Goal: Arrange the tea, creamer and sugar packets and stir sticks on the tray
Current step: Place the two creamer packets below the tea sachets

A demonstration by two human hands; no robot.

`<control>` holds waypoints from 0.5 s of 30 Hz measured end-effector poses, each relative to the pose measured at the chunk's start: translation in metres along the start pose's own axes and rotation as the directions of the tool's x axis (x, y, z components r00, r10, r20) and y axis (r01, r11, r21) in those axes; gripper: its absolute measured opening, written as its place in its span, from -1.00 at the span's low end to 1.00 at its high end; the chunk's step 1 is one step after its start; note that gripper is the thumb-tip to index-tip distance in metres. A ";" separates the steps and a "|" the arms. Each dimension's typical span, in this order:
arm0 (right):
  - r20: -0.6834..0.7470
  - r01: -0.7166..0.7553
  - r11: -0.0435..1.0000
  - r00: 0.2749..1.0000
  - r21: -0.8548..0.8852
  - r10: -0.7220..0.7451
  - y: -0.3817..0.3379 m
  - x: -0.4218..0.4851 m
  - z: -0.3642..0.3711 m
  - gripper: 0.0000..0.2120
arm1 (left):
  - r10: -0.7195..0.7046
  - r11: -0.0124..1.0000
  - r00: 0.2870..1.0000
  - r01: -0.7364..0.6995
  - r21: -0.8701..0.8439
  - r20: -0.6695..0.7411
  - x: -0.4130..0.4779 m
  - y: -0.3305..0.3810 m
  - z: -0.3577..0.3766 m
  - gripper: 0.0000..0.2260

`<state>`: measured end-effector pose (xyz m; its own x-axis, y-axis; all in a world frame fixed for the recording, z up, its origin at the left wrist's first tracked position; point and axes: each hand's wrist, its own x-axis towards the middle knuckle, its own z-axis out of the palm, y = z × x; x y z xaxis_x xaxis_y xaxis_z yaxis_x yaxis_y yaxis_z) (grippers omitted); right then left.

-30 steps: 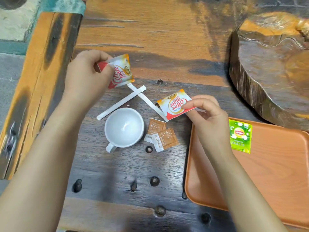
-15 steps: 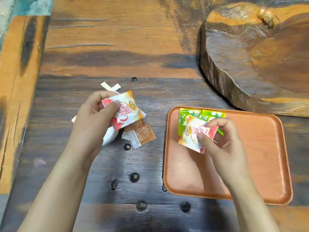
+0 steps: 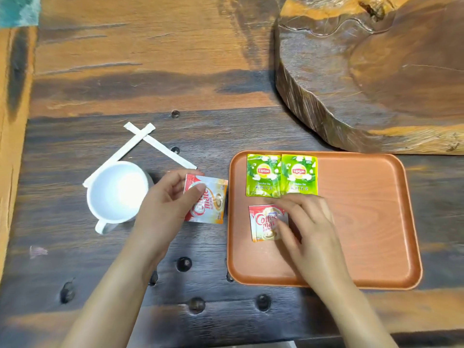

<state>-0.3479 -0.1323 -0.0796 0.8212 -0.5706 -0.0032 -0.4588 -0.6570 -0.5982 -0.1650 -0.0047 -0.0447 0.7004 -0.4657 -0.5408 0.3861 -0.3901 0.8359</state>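
Note:
Two green tea packets (image 3: 262, 175) (image 3: 298, 174) lie side by side at the far left of the orange tray (image 3: 364, 222). Just below them a creamer packet (image 3: 262, 222) lies flat on the tray, with the fingers of my right hand (image 3: 308, 227) on its right side. My left hand (image 3: 165, 204) holds a second creamer packet (image 3: 213, 204) just left of the tray's edge, over the table. Two white stir sticks (image 3: 135, 141) (image 3: 165, 151) lie crossed on the table beyond my left hand. The sugar packets are hidden from view.
A white mug (image 3: 115, 194) stands on the dark wooden table, left of my left hand, over the end of one stir stick. A thick raised wooden slab (image 3: 376, 71) fills the back right, close behind the tray. The right part of the tray is bare.
My right hand has set its creamer packet down flat on the tray below the tea packets. My left hand has carried the other creamer packet rightwards to the tray's edge, uncovering the mug.

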 end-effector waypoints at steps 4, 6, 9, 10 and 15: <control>0.058 0.002 1.000 0.998 0.004 -0.002 0.001 -0.017 0.013 -0.75 | -0.039 0.999 0.998 0.038 0.014 0.039 0.001 -0.007 0.007 -0.88; 0.073 -0.031 0.999 0.997 0.032 0.028 0.002 -0.019 0.019 -0.76 | -0.038 0.999 0.998 0.037 0.036 0.041 0.002 -0.008 0.010 -0.90; 0.060 -0.048 0.996 0.997 0.070 0.044 0.001 -0.018 0.023 -0.76 | -0.036 0.998 0.999 0.034 0.062 0.032 0.004 -0.010 0.013 -0.88; 0.060 -0.044 0.996 0.997 0.072 0.039 0.000 -0.018 0.024 -0.76 | -0.040 0.997 0.999 0.037 0.070 0.033 0.004 -0.010 0.014 -0.88; 0.074 -0.033 0.996 0.997 0.085 0.027 -0.003 -0.016 0.025 -0.75 | -0.061 0.991 0.996 0.052 0.126 0.068 0.004 -0.010 0.020 -0.93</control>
<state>-0.3510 -0.1094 -0.0978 0.8314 -0.5500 -0.0788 -0.4555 -0.5934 -0.6636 -0.1780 -0.0188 -0.0570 0.6329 -0.4943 -0.5958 0.3430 -0.5109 0.7883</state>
